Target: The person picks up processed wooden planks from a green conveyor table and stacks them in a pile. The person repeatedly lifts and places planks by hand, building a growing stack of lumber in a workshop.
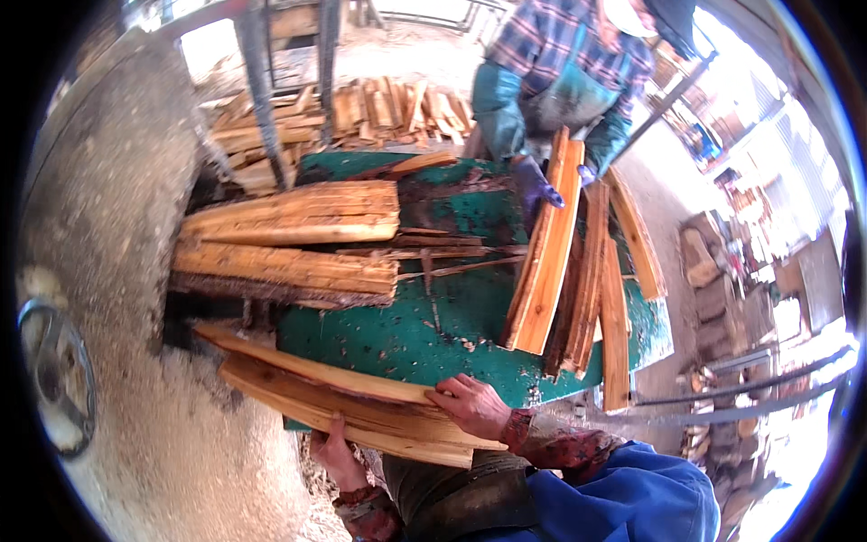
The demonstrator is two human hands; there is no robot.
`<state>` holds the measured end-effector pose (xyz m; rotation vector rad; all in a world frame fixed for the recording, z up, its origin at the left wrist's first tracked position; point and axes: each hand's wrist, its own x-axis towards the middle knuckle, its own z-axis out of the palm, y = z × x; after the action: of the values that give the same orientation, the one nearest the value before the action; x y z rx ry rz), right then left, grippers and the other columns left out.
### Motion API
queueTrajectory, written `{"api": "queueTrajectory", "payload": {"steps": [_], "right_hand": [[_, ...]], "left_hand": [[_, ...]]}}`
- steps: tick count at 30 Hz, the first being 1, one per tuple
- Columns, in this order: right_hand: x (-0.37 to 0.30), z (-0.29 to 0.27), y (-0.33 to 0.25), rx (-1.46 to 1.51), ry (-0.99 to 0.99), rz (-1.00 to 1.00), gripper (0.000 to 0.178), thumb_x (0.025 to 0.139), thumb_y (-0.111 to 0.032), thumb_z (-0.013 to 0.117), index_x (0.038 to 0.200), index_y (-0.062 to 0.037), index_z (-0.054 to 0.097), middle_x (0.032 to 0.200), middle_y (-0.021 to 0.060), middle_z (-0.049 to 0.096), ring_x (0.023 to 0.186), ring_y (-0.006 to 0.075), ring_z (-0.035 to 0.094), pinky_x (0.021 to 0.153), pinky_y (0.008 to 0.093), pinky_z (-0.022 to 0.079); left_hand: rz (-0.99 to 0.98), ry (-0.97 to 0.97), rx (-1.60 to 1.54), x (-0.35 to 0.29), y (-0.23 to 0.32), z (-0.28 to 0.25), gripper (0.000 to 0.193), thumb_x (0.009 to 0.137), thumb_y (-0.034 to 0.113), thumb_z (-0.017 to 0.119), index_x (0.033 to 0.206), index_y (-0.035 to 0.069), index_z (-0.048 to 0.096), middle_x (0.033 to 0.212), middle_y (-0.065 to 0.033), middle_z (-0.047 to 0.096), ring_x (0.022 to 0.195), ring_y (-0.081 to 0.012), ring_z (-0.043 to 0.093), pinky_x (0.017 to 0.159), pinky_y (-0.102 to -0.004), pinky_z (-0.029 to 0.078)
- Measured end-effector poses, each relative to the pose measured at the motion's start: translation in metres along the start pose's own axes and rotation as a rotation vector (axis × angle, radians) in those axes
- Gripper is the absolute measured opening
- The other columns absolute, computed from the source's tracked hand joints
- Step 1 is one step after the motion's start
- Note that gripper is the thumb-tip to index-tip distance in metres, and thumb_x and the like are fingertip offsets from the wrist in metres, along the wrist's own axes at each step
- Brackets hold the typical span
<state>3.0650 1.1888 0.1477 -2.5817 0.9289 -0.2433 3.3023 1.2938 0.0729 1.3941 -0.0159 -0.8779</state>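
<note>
Your left hand [339, 456] curled its fingers under the near end of a stack of split wood slabs [334, 397], and your right hand [474, 405] lay flat on top, fingers pressed together, clamping the stack at the near edge of the green table [433, 325]. The slabs were thin, tapered and rough-sawn, orange on the cut faces, with splintered edges. Beyond them on the table lay two thick bundles of pale split boards [293, 212], fibrous and uneven. At the far right of the table a co-worker's gloved hand [537, 185] steadied a leaning plank [546, 262] among darker strips. Judged from this, the loosely layered slabs could have fanned apart and slid from your grip, since only one end was held; the splinters also threatened bare skin.
</note>
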Motion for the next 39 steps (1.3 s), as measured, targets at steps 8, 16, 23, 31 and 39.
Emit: {"api": "queueTrajectory", "payload": {"steps": [8,16,23,31,39], "right_hand": [[-0.042,0.010,-0.005,0.082,0.044,0.112,0.045,0.080,-0.033,0.068,0.120,-0.0116,0.060,0.120,0.0090,0.054,0.114,0.0281,0.048,0.092,0.0414,0.040],[-0.035,0.003,-0.014,0.228,0.208,0.182,0.035,0.081,-0.018,0.067,0.114,-0.0057,0.061,0.112,0.0124,0.059,0.105,0.0300,0.057,0.089,0.0418,0.047],[-0.065,-0.062,0.004,0.196,0.513,0.455,0.030,0.082,-0.014,0.071,0.110,-0.0027,0.065,0.103,0.0155,0.063,0.089,0.0323,0.065,0.075,0.0383,0.055],[-0.119,-0.067,0.028,0.164,0.649,0.717,0.032,0.080,-0.013,0.073,0.108,-0.0017,0.065,0.102,0.0157,0.063,0.089,0.0342,0.065,0.076,0.0393,0.054],[-0.139,-0.077,0.043,0.153,0.667,0.805,0.033,0.081,-0.013,0.071,0.111,-0.0004,0.064,0.101,0.0163,0.063,0.089,0.0352,0.065,0.075,0.0402,0.053]], "left_hand": [[-0.029,-0.041,0.027,-0.002,0.011,0.017,0.055,0.084,0.018,0.074,0.129,-0.005,0.051,0.121,-0.0133,0.059,0.100,-0.0238,0.059,0.085,-0.0385,0.051],[-0.105,-0.075,0.060,0.002,0.010,0.009,0.053,0.087,0.026,0.072,0.127,-0.002,0.051,0.117,-0.0119,0.059,0.098,-0.0227,0.061,0.080,-0.0383,0.053],[-0.110,-0.096,0.104,-0.005,0.016,0.014,0.057,0.087,0.034,0.071,0.126,-0.003,0.052,0.115,-0.0129,0.059,0.096,-0.0232,0.062,0.073,-0.0352,0.054],[-0.095,-0.084,0.111,-0.004,0.012,0.013,0.058,0.086,0.034,0.073,0.126,-0.003,0.052,0.119,-0.0128,0.058,0.101,-0.0235,0.060,0.080,-0.0381,0.053],[-0.117,-0.110,0.055,0.005,0.005,0.006,0.058,0.086,0.034,0.073,0.127,0.000,0.052,0.122,-0.0124,0.057,0.108,-0.0252,0.057,0.086,-0.0411,0.051]]}}
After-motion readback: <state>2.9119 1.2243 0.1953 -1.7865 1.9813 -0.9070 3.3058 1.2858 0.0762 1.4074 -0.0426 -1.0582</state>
